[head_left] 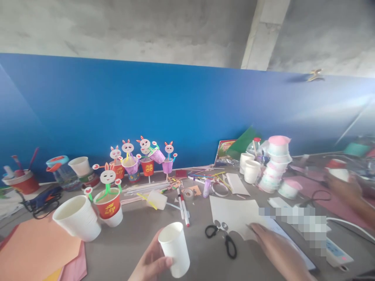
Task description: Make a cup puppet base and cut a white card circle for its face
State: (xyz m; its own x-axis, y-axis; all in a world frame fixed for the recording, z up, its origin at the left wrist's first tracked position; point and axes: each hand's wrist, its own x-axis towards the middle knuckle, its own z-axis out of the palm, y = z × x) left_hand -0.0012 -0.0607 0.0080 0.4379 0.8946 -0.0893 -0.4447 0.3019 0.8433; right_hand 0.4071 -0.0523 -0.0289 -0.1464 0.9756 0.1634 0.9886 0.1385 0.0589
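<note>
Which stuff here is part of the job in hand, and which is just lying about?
In use or likely part of it:
- cup, held in the left hand
- sheet, at the right hand
- scissors, probably; loose between the hands

Seemingly just lying about:
- power strip
- jug
- pink-topped tubs
</note>
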